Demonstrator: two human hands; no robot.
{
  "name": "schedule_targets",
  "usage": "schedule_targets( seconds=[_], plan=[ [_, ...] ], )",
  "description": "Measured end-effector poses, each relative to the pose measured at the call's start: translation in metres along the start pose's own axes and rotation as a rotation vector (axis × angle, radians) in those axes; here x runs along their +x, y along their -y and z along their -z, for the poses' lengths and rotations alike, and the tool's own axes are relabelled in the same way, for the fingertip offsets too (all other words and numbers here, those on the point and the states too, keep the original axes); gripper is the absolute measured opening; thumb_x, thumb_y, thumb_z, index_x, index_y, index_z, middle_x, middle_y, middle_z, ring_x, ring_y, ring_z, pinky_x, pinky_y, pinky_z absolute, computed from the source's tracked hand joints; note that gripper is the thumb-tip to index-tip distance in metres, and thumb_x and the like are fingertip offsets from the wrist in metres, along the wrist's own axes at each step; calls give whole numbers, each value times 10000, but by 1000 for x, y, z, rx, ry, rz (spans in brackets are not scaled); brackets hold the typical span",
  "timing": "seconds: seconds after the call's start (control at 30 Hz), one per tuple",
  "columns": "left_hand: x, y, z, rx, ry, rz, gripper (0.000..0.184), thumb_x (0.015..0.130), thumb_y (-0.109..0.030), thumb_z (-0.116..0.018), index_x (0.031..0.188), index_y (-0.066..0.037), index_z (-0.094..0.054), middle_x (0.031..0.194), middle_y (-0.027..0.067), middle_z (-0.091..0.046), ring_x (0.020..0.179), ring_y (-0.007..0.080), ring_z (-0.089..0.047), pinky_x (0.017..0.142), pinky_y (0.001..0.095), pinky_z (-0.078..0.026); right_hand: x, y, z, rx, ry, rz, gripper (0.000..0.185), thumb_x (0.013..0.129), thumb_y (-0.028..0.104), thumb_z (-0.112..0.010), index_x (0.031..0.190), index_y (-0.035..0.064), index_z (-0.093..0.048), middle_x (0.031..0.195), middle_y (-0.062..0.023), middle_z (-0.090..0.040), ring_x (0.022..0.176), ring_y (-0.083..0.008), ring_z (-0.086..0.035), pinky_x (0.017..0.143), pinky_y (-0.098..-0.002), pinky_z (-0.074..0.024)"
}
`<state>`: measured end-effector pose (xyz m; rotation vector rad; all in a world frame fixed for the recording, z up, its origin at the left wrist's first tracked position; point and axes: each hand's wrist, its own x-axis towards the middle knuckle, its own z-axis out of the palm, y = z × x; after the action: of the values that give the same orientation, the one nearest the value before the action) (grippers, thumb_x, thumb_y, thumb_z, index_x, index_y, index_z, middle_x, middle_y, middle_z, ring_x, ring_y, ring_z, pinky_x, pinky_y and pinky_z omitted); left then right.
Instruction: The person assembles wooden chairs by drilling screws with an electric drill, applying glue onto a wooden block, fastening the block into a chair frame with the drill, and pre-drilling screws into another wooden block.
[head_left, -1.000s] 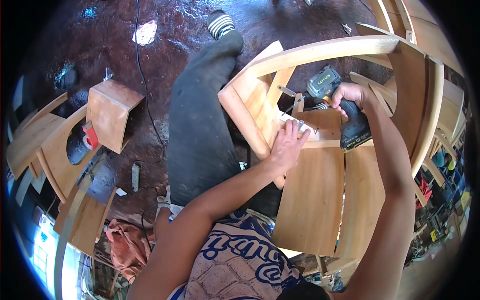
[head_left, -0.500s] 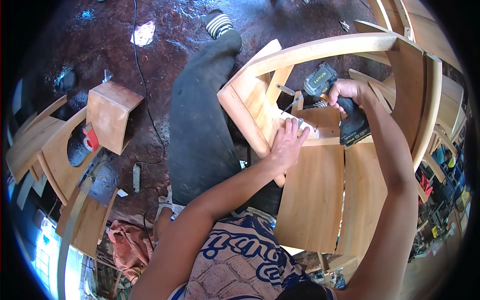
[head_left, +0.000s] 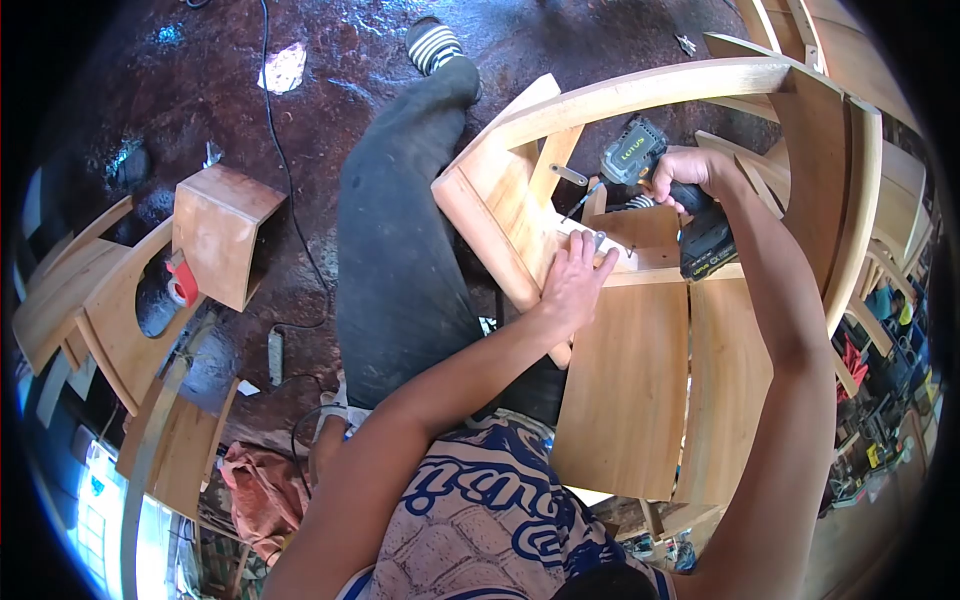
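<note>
My right hand (head_left: 690,174) is wrapped round the handle of a dark green and black cordless drill (head_left: 632,150) marked LOTUS. Its long thin bit (head_left: 582,200) slants down to the left, toward a pale wooden strip (head_left: 622,262) inside a wooden chair frame (head_left: 500,245). On that strip lies my left hand (head_left: 575,275), fingers stretched out and somewhat apart, close to a small metal plate (head_left: 600,240) partly covered by the fingertips. A screw (head_left: 630,252) stands up from the strip just right of them. Another slotted metal plate (head_left: 569,175) sits on a crosspiece above.
Curved wooden slats (head_left: 620,400) of the chair lie beside my lap. Leftward on the dark floor are a wooden box (head_left: 222,235), a roll of red tape (head_left: 183,280), a black cord (head_left: 283,150) and more chair parts (head_left: 115,300). Tools clutter the right edge.
The drill and my right hand have shifted slightly up and to the left. My left hand stays on the wooden strip. The whole view has moved a little.
</note>
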<state>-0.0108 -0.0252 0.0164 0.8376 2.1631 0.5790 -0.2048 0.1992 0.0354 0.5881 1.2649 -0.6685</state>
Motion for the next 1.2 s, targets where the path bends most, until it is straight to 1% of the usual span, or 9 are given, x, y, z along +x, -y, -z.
schedule_targets(
  seconds=[0.1, 0.2, 0.3, 0.37, 0.67, 0.77, 0.87, 0.97, 1.2],
  plan=[
    [1, 0, 0, -6, -16, -4, 831, 732, -222, -742, 1491, -159, -411, 1453, 270, -375, 1347, 402, -344, 990, 434, -414, -1, 5, -2, -20, 27, 17, 78, 682, 75, -662, 720, 39, -603, 610, -90, -596, 485, -179, -577, 500, -344, -504],
    [-1, -1, 0, -5, -21, -7, 822, 731, -219, -740, 1485, -157, -420, 1449, 273, -379, 1345, 400, -346, 990, 434, -416, 0, 4, -5, -9, -8, -10, 81, 675, 69, -660, 724, 24, -613, 601, -100, -592, 485, -189, -578, 500, -343, -502],
    [0, 0, 1, -21, -25, -4, 820, 730, -218, -738, 1483, -152, -422, 1443, 278, -384, 1345, 402, -344, 994, 437, -416, 5, 3, -1, -32, 29, 9, 102, 665, 64, -664, 748, 13, -633, 601, -102, -594, 485, -190, -578, 500, -348, -501],
    [1, 1, 1, -31, -23, -7, 821, 729, -219, -736, 1484, -149, -420, 1440, 280, -387, 1345, 404, -344, 997, 440, -417, 2, 5, -4, -44, -10, 12, 128, 651, 55, -670, 769, 8, -651, 603, -108, -599, 487, -192, -582, 497, -352, -499],
    [1, 2, 0, -24, -57, -30, 805, 723, -230, -735, 1468, -138, -443, 1427, 275, -402, 1321, 394, -362, 1000, 432, -415, -11, 12, -16, -47, -96, -13, 122, 635, 47, -661, 753, 19, -646, 604, -96, -596, 481, -197, -577, 480, -360, -487],
    [0, 2, 1, -2, -57, -12, 812, 716, -240, -743, 1466, -141, -447, 1426, 268, -402, 1316, 389, -364, 997, 427, -415, -8, 7, -16, 4, -100, -5, 103, 633, 44, -656, 733, 30, -632, 598, -91, -586, 473, -194, -568, 481, -356, -488],
    [0, 2, -4, 18, -68, -22, 845, 710, -256, -755, 1481, -150, -427, 1431, 258, -399, 1329, 386, -356, 999, 424, -412, -9, 9, -15, -44, -54, 29, 98, 640, 49, -656, 732, 39, -625, 599, -85, -583, 475, -190, -565, 483, -352, -488],
    [-1, 0, -3, 29, -34, -14, 883, 707, -275, -768, 1501, -156, -401, 1436, 253, -394, 1338, 384, -350, 1000, 424, -411, -13, 13, -19, -11, -105, -61, 104, 649, 57, -657, 749, 44, -632, 607, -80, -585, 482, -187, -566, 484, -348, -486],
    [1, 0, 5, 0, 14, -12, 885, 716, -290, -777, 1501, -156, -389, 1464, 261, -374, 1364, 391, -332, 1018, 430, -398, -15, 11, -21, 7, -90, -93, 117, 663, 73, -666, 773, 50, -635, 621, -71, -593, 492, -177, -575, 490, -342, -494]
  ],
)
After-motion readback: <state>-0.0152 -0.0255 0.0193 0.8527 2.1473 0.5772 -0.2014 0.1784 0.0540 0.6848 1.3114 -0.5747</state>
